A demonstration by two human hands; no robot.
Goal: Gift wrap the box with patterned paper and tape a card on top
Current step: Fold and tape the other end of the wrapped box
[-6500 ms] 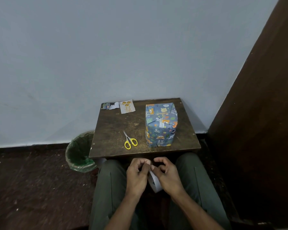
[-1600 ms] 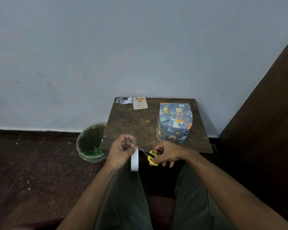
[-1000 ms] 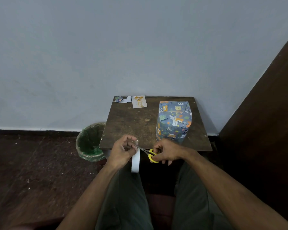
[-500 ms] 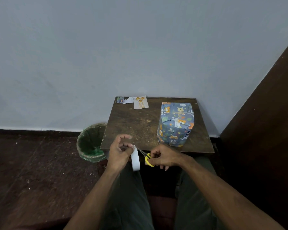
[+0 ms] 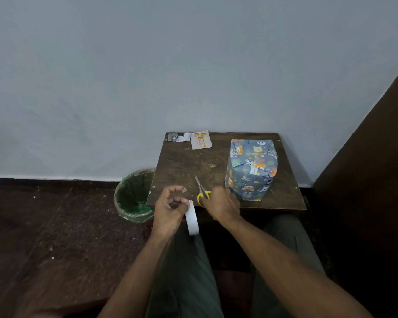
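Scissors (image 5: pixel 201 188) handles under right hand (image 5: pixel 220 204)

A bare corner of a home room served as the setting: a small scuffed wooden worktop (image 5: pixel 186 166) stood against a plain pale-blue wall (image 5: pixel 147 65), beside a green-lined waste bin (image 5: pixel 133 196) on a dark, littered floor (image 5: pixel 44 226).

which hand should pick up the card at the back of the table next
Right, probably. The left hand is occupied: it holds the tape roll with a small cut piece on a fingertip. The right hand rests on the scissors lying on the table, so it could let go and reach the card.
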